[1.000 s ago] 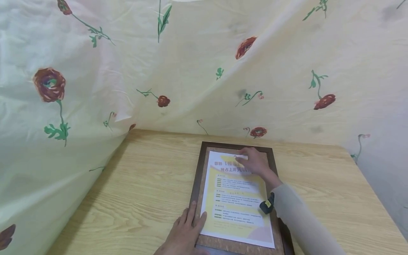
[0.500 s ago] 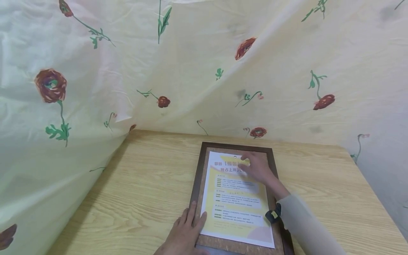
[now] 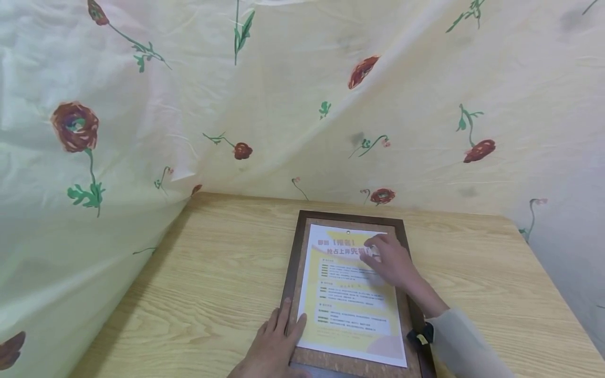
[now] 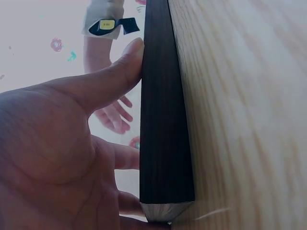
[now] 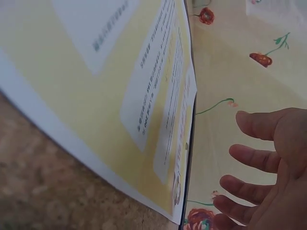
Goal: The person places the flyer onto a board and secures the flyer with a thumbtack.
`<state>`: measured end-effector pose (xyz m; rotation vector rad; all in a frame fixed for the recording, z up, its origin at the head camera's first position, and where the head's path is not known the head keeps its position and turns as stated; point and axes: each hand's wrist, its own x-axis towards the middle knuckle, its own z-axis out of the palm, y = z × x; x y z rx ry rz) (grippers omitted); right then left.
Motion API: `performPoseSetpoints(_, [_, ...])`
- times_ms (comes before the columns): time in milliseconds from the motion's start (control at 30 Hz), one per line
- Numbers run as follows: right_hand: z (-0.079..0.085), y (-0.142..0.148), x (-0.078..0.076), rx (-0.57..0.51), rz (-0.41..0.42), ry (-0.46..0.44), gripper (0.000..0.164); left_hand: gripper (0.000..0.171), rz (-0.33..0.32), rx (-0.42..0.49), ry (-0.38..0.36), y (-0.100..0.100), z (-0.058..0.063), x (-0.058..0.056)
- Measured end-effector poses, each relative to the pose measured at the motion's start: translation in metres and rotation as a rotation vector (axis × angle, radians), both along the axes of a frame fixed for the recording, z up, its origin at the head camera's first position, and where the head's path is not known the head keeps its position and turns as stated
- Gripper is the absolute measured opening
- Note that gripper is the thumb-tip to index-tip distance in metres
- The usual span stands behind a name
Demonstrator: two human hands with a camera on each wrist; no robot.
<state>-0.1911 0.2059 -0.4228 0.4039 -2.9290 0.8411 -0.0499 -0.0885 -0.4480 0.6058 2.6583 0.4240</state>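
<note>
A cork board (image 3: 359, 359) in a dark brown frame (image 3: 352, 215) lies on the table, with a printed yellow and white paper sheet (image 3: 352, 299) on its cork. At the sheet's top centre is a small round pin head (image 3: 348, 232). My left hand (image 3: 274, 346) rests along the frame's lower left side, fingers straight; in the left wrist view its thumb touches the dark frame edge (image 4: 165, 110). Over the sheet's upper right part hovers my right hand (image 3: 389, 260). The right wrist view shows its fingers (image 5: 249, 188) spread and loosely bent, holding nothing.
Light wood-grain table (image 3: 217, 262) extends on both sides of the board. A pale cloth printed with red flowers (image 3: 283, 105) hangs behind it and along the left side. A grey strip (image 3: 321, 370) shows at the board's lower edge.
My right hand has drawn back from the pin at the top of the sheet, moving right and toward me. More of the printed heading shows. My left hand stays in place.
</note>
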Motion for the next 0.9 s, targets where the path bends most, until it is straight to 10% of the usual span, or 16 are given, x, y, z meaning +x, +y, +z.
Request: performPoseSetpoints(900, [0.014,0.010,0.061,0.031,-0.025,0.029,0.042,0.110,-0.013,0.033,0.008,0.001,0.001,-0.001])
